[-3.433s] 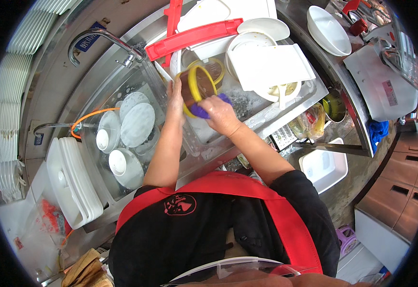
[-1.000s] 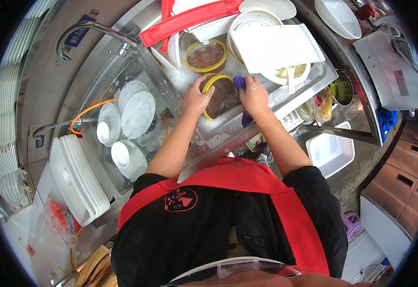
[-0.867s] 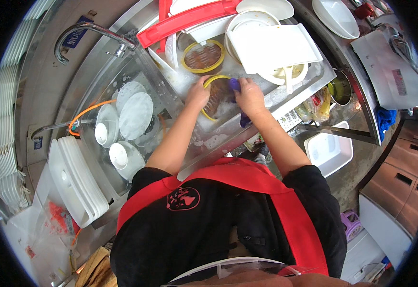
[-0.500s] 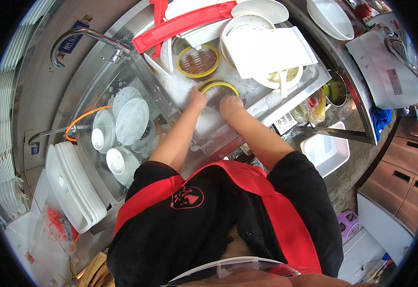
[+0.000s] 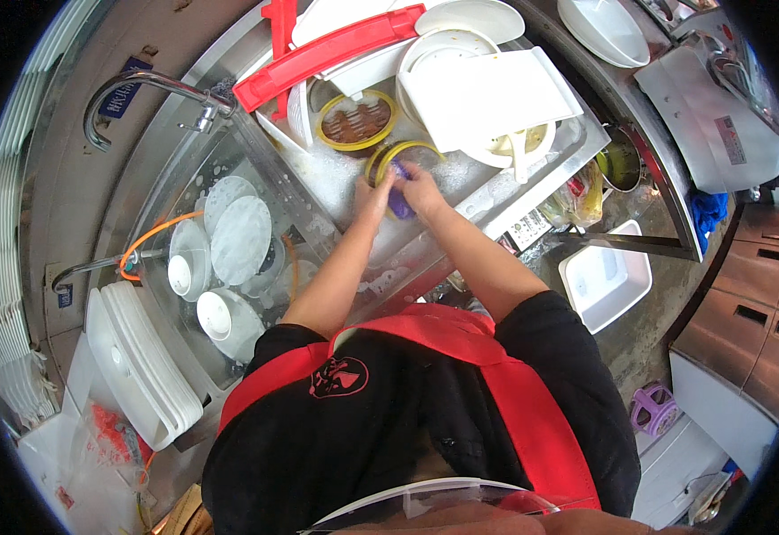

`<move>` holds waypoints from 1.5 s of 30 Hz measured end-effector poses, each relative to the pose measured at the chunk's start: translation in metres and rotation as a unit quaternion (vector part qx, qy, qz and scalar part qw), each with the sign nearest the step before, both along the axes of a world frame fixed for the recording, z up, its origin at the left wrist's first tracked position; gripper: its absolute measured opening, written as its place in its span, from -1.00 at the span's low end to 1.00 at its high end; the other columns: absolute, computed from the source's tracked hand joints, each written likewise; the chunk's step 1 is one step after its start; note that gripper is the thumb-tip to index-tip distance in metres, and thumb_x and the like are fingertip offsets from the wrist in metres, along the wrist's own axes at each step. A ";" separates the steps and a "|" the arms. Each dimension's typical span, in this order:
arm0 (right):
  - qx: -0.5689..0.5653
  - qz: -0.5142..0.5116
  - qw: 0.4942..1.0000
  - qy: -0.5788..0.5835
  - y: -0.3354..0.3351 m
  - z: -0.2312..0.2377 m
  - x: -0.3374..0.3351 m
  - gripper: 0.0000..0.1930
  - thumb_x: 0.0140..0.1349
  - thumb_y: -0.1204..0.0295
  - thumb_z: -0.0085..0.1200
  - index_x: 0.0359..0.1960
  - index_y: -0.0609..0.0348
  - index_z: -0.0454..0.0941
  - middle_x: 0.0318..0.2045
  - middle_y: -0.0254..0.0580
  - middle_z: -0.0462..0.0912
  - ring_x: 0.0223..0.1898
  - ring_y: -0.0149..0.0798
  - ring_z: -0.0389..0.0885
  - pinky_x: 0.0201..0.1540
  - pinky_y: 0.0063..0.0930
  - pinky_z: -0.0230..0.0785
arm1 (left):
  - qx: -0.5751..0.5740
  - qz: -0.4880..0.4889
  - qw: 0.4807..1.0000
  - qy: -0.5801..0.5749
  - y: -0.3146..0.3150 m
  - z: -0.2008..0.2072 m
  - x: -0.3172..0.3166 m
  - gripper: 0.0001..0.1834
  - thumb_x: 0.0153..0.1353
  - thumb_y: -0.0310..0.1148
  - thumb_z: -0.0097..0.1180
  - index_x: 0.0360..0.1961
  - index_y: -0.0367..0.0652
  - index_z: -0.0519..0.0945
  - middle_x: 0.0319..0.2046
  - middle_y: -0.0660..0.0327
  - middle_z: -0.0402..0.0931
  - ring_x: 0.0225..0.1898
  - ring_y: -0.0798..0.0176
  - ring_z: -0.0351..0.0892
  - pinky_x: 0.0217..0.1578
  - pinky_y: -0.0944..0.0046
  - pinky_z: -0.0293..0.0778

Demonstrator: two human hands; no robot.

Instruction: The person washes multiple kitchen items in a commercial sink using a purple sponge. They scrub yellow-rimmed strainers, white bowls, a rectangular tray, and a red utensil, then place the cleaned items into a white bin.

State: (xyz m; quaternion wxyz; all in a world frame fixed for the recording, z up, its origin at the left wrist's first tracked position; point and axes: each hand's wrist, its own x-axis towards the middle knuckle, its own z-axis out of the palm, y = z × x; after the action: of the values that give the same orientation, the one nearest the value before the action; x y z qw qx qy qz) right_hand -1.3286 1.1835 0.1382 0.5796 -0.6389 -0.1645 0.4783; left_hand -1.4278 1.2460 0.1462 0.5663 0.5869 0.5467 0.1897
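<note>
Both my hands work in a soapy steel sink (image 5: 532,183). My left hand (image 5: 373,192) grips the near rim of a yellow-rimmed bowl (image 5: 404,152), which is tilted in the suds. My right hand (image 5: 421,185) is closed on a purple scrubbing sponge (image 5: 399,202) pressed against that bowl. A second yellow-rimmed bowl (image 5: 355,121) with brown residue lies just behind, to the left. My forearms reach up from my black shirt and red apron.
White plates and a square tray (image 5: 487,89) pile up at the sink's back right, with a red tray (image 5: 327,49) behind. The left basin (image 5: 229,241) holds rinsed white plates and cups under a tap (image 5: 140,89). Stacked white trays (image 5: 135,366) lie at the left.
The yellow-rimmed bowl was first held up out of the water, then lowered into the suds. My hands have stayed on it, scrubbing, and a second brown-stained bowl now shows behind.
</note>
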 end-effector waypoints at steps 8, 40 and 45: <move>-0.198 0.399 0.731 -0.517 -0.016 0.049 0.001 -0.68 0.16 0.38 0.00 -0.07 0.20 0.57 -0.14 0.03 0.64 -0.07 -0.02 0.62 -0.06 -0.19 0.48 | 0.212 -0.019 0.976 -0.039 -0.012 0.059 -0.002 -0.31 -0.19 -0.11 0.48 -0.14 -0.35 0.44 -0.21 -0.02 0.53 -0.18 0.04 0.54 -0.12 0.14 0.43; -0.268 0.398 0.748 -0.459 0.012 -0.019 0.026 -0.62 0.16 0.42 0.01 0.05 0.17 0.49 0.05 0.08 0.52 0.12 -0.04 0.49 0.10 -0.22 0.39 | 0.383 0.009 0.920 -0.086 0.026 0.111 -0.056 -0.23 -0.23 -0.28 0.50 -0.01 -0.29 0.34 -0.11 0.08 0.36 -0.08 0.11 0.42 0.04 0.15 0.34; -0.037 0.098 0.952 -0.286 -0.027 0.071 0.011 -0.69 0.08 0.48 0.08 -0.10 0.29 0.51 -0.13 0.22 0.57 -0.06 0.16 0.54 -0.01 -0.14 0.37 | 0.402 0.042 0.914 0.027 0.024 0.113 -0.044 -0.30 -0.28 -0.23 0.49 -0.14 -0.29 0.39 -0.19 0.01 0.39 -0.13 -0.04 0.44 -0.05 0.07 0.37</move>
State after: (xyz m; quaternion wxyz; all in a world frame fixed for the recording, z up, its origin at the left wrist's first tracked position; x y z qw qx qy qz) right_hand -1.3177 1.1567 0.2090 0.4347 -0.7506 -0.3678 0.3353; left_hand -1.4719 1.2701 0.2594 0.2588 0.7463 0.4637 0.4014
